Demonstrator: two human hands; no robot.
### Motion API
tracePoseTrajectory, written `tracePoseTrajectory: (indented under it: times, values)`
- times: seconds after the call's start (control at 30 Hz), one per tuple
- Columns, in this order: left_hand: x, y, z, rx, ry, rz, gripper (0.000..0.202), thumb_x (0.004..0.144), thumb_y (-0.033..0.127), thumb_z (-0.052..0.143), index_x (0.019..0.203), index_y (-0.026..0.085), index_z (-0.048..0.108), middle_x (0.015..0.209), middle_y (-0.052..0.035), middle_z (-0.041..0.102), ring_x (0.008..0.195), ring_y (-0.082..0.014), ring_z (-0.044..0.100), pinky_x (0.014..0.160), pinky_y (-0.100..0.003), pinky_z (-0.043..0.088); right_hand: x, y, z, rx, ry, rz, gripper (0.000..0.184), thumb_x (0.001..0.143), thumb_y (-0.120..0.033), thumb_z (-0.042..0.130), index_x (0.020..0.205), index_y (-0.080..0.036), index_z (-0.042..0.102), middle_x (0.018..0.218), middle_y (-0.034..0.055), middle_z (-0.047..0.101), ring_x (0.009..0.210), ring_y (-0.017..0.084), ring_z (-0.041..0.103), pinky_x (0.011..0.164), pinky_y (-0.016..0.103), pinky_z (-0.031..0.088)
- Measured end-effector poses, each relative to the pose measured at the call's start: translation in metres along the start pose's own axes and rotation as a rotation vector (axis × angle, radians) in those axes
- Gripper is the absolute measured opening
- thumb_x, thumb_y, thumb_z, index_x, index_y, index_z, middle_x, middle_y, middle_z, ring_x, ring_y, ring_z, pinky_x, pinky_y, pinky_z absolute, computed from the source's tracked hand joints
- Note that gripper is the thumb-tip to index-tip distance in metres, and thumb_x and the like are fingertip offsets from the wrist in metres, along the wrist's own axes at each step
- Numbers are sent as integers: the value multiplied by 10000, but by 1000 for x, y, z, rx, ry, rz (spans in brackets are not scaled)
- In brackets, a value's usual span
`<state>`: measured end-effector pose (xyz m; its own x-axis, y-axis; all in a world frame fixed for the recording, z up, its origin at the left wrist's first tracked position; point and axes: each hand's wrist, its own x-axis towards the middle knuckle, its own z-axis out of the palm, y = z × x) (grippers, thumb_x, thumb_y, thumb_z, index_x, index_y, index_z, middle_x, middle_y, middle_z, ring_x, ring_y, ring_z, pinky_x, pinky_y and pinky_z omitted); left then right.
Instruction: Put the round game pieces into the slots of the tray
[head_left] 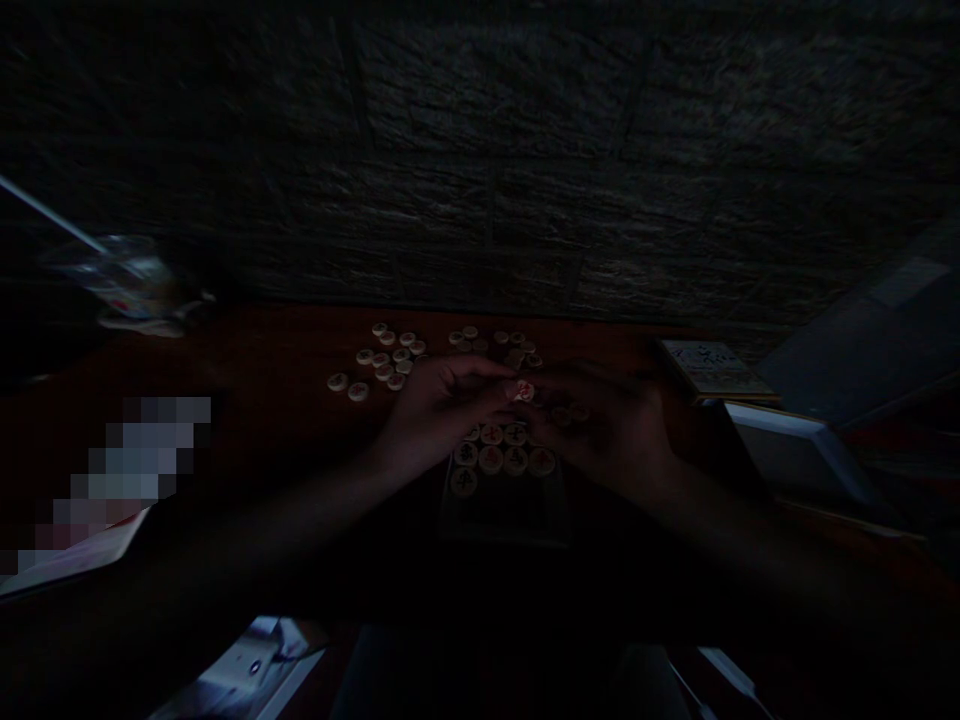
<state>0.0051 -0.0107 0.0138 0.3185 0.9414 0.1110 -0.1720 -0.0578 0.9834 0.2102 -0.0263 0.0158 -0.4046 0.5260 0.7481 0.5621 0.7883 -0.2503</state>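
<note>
From where I sit at the controls, I have a small round game piece [524, 391] up at the fingertips, above the far end of a dark shallow tray [514, 515]; its pale face carries a red character and is the brightest spot between the hands, though the gloom blurs the strokes. My left hand [442, 400] reaches in from the left, thumb and forefinger closed on the piece. My right hand [611, 410] comes in from the other side, fingers bent inward and tips right beside it; in this darkness I cannot tell whether they grip it too. Both forearms slant inward, meeting in a low V over the near part of the table. Below the hands, tray pieces [490, 459] lie face up in rows, red and black characters mixed, while loose pieces [381, 360] are scattered beyond on the reddish table [277, 345].
</note>
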Motion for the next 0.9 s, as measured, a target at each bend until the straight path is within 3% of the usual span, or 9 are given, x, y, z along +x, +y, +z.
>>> tracePoseTrajectory:
  times: [0.13,0.23,0.37,0.47,0.9]
  values:
    - [5,3,-6,58,124,55,174,894,338,736,898,169,780,817,-58,815,731,-186,786,715,-285,644,-1,-6,-1,104,-82,58,192,861,-177,782,1049,-189,747,987,48,803,828,168,762,710,254,576]
    - [9,5,-12,169,216,121,174,917,319,688,873,172,770,777,-51,799,686,-164,762,650,-245,605,-3,-15,2,213,-250,103,162,826,-173,787,978,-201,740,944,17,794,758,144,729,663,241,541]
    - [12,3,-17,216,209,173,189,920,327,677,847,174,759,767,-51,792,685,-157,754,631,-233,586,-5,-24,6,263,-457,57,91,862,-157,740,942,-198,747,926,18,786,850,176,726,775,290,542]
    - [12,1,-16,210,179,187,162,919,282,664,842,175,758,773,-47,791,711,-155,760,654,-231,596,-5,-25,6,258,-559,26,142,853,-148,757,988,-193,764,964,28,779,909,193,715,806,305,531]
    - [13,2,-15,223,158,219,163,915,278,664,830,175,757,749,-41,777,683,-138,738,647,-232,581,-11,-17,6,232,-623,-100,151,896,-149,795,1033,-208,823,991,27,790,894,166,710,789,285,496]
